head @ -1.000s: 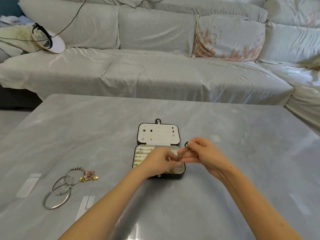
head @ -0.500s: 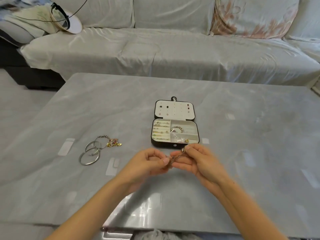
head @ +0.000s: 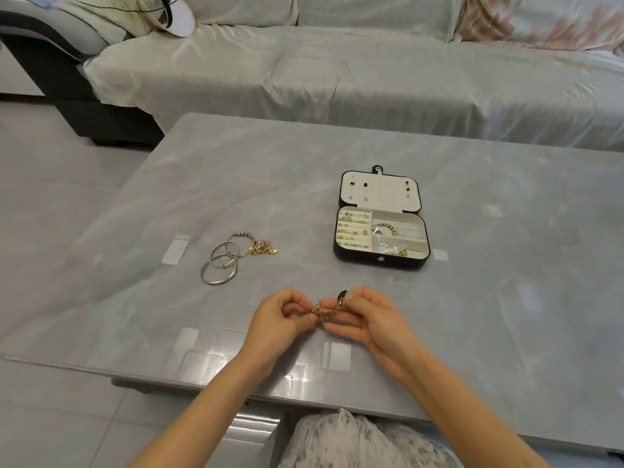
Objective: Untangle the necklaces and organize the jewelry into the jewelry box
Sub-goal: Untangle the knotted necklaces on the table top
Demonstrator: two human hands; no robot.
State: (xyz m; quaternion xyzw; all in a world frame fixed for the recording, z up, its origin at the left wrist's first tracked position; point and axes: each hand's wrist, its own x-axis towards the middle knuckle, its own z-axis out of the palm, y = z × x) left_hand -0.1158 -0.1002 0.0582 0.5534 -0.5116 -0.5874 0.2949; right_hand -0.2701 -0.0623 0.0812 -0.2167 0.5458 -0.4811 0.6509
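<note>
We hold a small necklace tangle (head: 320, 314) between both hands, just above the near part of the counter (head: 506, 298). The left hand (head: 280, 319) has its grip pinched on the tangle's left end, at the gold knot. The right hand (head: 374, 319) has its grip pinched on the other end, where a dark oval piece (head: 341, 297) sticks up by the fingertips; we cannot tell what that piece is. The short run of chain lies left to right between the two grips, roughly along the counter's near edge.

The jewelry box (head: 358, 261) stands open farther from us and off to the right, so the right hand is the nearer one. Its long axis also runs left to right, and its lid is folded back flat with studs pinned in it. We judge that a freed chain would travel forward and a little right, toward the two right-hand compartments.

Two silver bangles (head: 219, 271) and a charm bracelet (head: 261, 246) lie on the counter to the left, well apart from the box and nearer the left hand.

We can read no brand, label or writing anywhere.
</note>
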